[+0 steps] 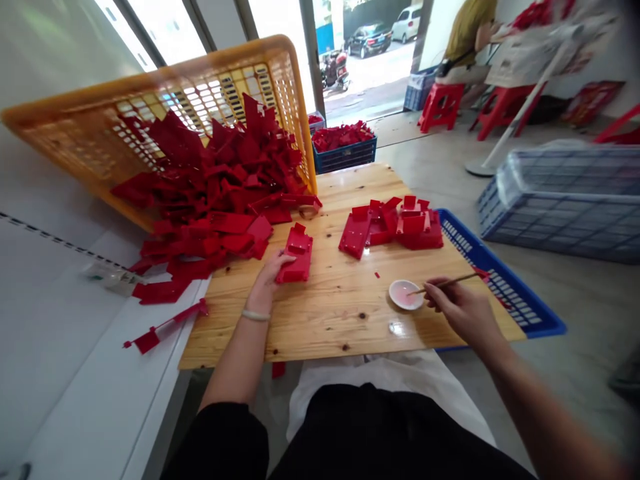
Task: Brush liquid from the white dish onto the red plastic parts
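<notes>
My left hand [270,272] is closed on the lower left side of a red plastic part [299,257] with a raised tab, resting on the wooden board. In my right hand [463,308] is a thin brush [445,283], pinched near its lower end. Its tip dips into a small white dish [406,295] holding a pinkish liquid. A group of similar red parts [395,223] lies on the board beyond the dish. One tiny red scrap [377,275] sits between the dish and the left hand.
A tipped yellow crate [300,100] spills a heap of red pieces [215,180] onto the wooden board [320,327]. Under its right edge stands a blue basket [543,320]. A stacked grey-blue crate [565,200] is on the floor at right. A person [467,40] sits behind.
</notes>
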Motion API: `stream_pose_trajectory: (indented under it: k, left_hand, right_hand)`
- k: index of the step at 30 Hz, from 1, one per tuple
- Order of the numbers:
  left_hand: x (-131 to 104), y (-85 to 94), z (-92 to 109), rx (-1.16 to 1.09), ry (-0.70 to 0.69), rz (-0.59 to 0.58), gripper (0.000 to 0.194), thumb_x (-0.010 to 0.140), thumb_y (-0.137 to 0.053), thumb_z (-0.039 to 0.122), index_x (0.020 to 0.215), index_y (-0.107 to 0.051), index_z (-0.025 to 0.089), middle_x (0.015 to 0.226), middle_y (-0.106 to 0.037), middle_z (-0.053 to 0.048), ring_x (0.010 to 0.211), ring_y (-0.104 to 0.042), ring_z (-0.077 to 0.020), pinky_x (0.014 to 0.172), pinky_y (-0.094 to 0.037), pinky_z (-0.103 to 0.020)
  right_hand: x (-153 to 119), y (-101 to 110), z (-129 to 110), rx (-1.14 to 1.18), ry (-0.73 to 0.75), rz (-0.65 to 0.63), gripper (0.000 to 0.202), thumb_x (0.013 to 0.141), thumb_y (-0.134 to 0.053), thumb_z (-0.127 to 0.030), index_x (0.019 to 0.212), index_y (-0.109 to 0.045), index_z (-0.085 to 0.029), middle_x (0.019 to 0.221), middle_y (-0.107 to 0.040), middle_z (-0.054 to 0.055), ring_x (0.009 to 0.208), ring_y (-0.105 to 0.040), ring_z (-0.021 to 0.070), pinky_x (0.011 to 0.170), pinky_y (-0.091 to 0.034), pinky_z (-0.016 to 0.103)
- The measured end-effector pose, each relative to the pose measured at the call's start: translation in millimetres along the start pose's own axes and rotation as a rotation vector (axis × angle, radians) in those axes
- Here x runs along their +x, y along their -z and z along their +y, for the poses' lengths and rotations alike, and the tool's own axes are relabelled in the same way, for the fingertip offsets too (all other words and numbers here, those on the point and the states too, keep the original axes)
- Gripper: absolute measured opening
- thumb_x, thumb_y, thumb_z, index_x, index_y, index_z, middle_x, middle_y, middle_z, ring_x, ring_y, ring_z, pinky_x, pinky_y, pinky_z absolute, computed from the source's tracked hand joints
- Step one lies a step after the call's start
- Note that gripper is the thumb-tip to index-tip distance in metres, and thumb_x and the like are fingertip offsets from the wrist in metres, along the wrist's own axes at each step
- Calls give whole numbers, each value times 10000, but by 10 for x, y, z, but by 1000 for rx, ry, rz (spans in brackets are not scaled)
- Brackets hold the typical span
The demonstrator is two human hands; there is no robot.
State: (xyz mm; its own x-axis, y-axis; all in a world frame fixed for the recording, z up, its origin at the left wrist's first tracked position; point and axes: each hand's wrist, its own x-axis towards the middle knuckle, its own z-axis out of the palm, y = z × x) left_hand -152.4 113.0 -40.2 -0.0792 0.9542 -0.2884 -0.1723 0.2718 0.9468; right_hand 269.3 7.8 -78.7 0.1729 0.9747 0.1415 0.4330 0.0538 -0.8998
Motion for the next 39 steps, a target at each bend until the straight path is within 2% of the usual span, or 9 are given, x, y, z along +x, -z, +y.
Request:
stream_pose_trajectory:
  k: [3, 7, 12, 16, 21, 26, 29, 35, 39]
  left_hand:
    - [-334, -188, -89, -133, 51, -88, 508, 783, -720, 180, 1285, -644, 163, 1101, -800, -104, 1010, -794, -276, 960, -638, -437]
    - [-639, -501, -177, -307, 139, -184, 524, 977, -503, 374, 1404, -631, 98, 1222, -786, -208, 1146, -776, -361, 1023, -613, -563]
    - [-804, -788, -168, -618, 259, -158, 619, 1113, -294, 419, 1525, -548, 34, 1241, -782, -254, 1131, -785, -352, 1039, -606, -564]
    - [-912, -881, -144, -633, 293, -173, 626, 1130, -308, 429, 1527, -548, 8, 1220, -786, -258, 1042, -803, -323, 1020, -617, -502]
    - [-1033, -897, -171, -599, 238, -198, 648, 1126, -325, 538, 1437, -635, 60, 1254, -784, -222, 1045, -792, -310, 1018, -619, -480]
    - [-1123, -951, -200, -517, 187, -230, 678, 1116, -321, 599, 1311, -710, 78, 1249, -789, -207, 1077, -780, -294, 1030, -617, -426]
    - [-1175, -996, -207, -509, 194, -221, 694, 1119, -295, 596, 1271, -729, 76, 1212, -802, -203, 990, -789, -276, 955, -640, -400]
    - [-1290, -1079, -258, -527, 174, -243, 678, 1074, -414, 647, 1250, -755, 89, 1211, -802, -208, 1022, -789, -316, 859, -638, -395]
    - [-1421, -1204, -248, -594, 205, -294, 707, 1078, -376, 624, 1178, -790, 60, 1176, -806, -228, 953, -796, -292, 748, -629, -340]
  right_hand:
    - [4, -1, 41, -52, 14, -17, 573, 883, -645, -773, 952, -726, -211, 700, -755, 88, 584, -736, 261, 547, -592, 352]
    - [3, 61, -15, -124, 64, -38, 372, 925, -618, -573, 963, -727, -219, 773, -778, 92, 650, -752, 263, 604, -581, 354]
    - [-5, 152, -184, -186, 174, -159, 218, 879, -636, -439, 883, -744, -250, 817, -788, 64, 716, -749, 249, 615, -522, 329]
    - [-15, 231, -282, -183, 203, -215, 255, 894, -647, -476, 878, -751, -244, 853, -798, 75, 746, -756, 252, 615, -535, 322]
    - [-19, 285, -301, -138, 142, -199, 462, 967, -623, -658, 926, -730, -210, 779, -776, 83, 648, -747, 238, 597, -585, 328]
    - [-9, 259, -286, -123, 77, -133, 639, 897, -642, -838, 894, -739, -206, 685, -738, 70, 542, -692, 220, 527, -563, 323]
    - [3, 248, -292, -123, 61, -106, 677, 846, -664, -882, 867, -757, -212, 660, -729, 64, 527, -677, 214, 519, -550, 321]
    - [18, 250, -370, -50, 63, -64, 676, 768, -740, -881, 844, -763, -210, 663, -747, 79, 531, -715, 254, 485, -579, 345]
    - [-119, 219, -696, 165, 14, 57, 490, 858, -800, -705, 930, -781, -220, 798, -790, 81, 681, -770, 253, 631, -668, 352]
